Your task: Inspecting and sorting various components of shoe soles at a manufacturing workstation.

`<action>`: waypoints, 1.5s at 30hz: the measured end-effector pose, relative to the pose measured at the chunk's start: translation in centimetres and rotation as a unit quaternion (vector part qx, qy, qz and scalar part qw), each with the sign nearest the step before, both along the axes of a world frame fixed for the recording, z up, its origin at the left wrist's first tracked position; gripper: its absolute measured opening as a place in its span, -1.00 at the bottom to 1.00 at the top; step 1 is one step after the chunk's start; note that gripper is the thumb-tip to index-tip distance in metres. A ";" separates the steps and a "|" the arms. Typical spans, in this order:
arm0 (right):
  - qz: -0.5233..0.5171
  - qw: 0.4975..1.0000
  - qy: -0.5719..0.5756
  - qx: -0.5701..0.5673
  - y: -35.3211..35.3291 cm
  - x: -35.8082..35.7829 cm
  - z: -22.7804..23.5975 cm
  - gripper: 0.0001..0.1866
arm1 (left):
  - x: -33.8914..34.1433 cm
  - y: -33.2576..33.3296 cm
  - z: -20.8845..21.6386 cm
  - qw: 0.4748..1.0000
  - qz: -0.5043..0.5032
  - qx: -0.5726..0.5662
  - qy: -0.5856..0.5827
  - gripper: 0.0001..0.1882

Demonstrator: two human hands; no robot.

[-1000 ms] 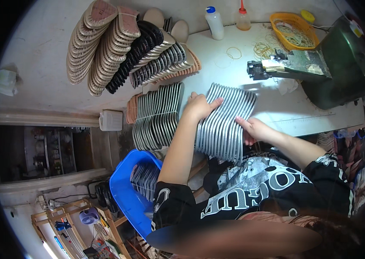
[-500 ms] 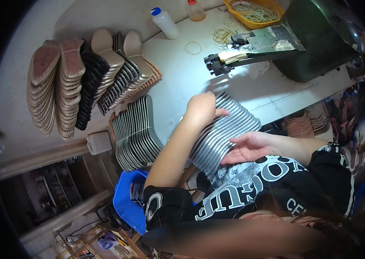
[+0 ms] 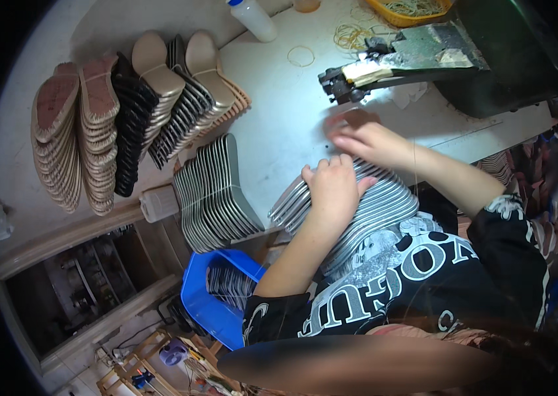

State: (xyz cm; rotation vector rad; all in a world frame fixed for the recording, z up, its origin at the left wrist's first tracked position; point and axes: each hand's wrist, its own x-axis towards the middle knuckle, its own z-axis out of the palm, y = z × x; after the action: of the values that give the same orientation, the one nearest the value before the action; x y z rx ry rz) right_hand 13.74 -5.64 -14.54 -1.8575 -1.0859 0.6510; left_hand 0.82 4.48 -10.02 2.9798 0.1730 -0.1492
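Note:
A stack of silver shoe insoles (image 3: 384, 208) leans on edge between the table and my body. My left hand (image 3: 335, 191) grips its top, fingers bent over the edges and thumb out to the right. Beside it, part of the same silver pile (image 3: 292, 201) fans out to the left. My right hand (image 3: 361, 137) is just beyond the stack, over the table below the machine's arm; its fingertips are smeared by motion, and whether they hold anything is unclear. To the left stands a banded bundle of grey insoles (image 3: 216, 195).
Several bundles of beige, black and tan insoles (image 3: 97, 132) stand at the left. A dark green machine (image 3: 424, 56) reaches over the table (image 3: 266, 99). Behind are loose rubber bands (image 3: 351, 37), a yellow basket (image 3: 404, 18) and a white bottle (image 3: 252, 23). A blue bin (image 3: 203, 297) sits below left.
My right hand has left the stack's near side and moved up beyond its far edge. My left hand has shifted right and down onto the top, and the stack has tipped toward me.

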 end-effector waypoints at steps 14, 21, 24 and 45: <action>-0.052 0.956 -0.267 0.106 10.8 3.6 -3.3 -0.84 | -0.3 0.6 1.2 0.997 0.009 -0.043 0.058 -0.40; -0.018 0.954 0.293 0.056 1.9 0.0 2.1 -0.73 | 0.8 6.2 1.8 0.935 0.017 -0.344 0.080 -0.55; 0.077 0.853 0.481 0.188 0.0 0.7 2.3 -0.79 | 1.6 7.9 1.2 0.911 0.015 -0.406 0.076 -0.58; 0.114 0.971 0.105 -0.183 1.3 1.7 -0.2 -0.25 | 5.1 7.9 -3.0 0.959 0.069 -0.186 0.200 -0.23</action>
State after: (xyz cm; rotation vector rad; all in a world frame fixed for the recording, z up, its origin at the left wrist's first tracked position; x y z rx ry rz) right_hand 15.49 -4.36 -14.77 -1.9269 -1.1019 1.2236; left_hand 5.93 12.41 -13.05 2.5199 0.3526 -0.6869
